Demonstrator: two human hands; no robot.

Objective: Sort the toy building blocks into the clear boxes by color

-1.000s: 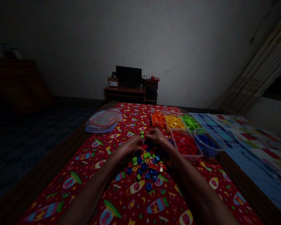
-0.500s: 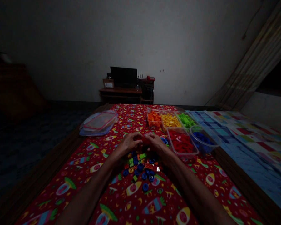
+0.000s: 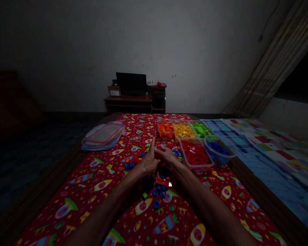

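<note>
Above the loose toy blocks in the middle of the table, my left hand (image 3: pixel 149 162) is open, its fingers stretched forward and the palm turned right. My right hand (image 3: pixel 168 158) meets it, with its fingers stretched left towards the left palm. No block shows clearly in either hand; the space under the palms is dark. On my side of the hands lie a red brick (image 3: pixel 160 181) and several blue round pieces (image 3: pixel 156 204). Blue pieces (image 3: pixel 129 166) are left of my left hand, and more blue pieces (image 3: pixel 176 152) lie beyond my right hand.
Clear tubs at the right hold orange blocks (image 3: pixel 165 129), yellow blocks (image 3: pixel 184 131), green blocks (image 3: pixel 200 130), red blocks (image 3: pixel 195 153) and blue blocks (image 3: pixel 218 149). Stacked lids (image 3: pixel 104 135) lie at the left on the red patterned cloth (image 3: pixel 100 186). A bed (image 3: pixel 261 164) adjoins at the right.
My left hand has straightened its fingers and turned its palm right. The red piece seen between my hands no longer shows there. Blocks now show left of and beyond my left hand.
</note>
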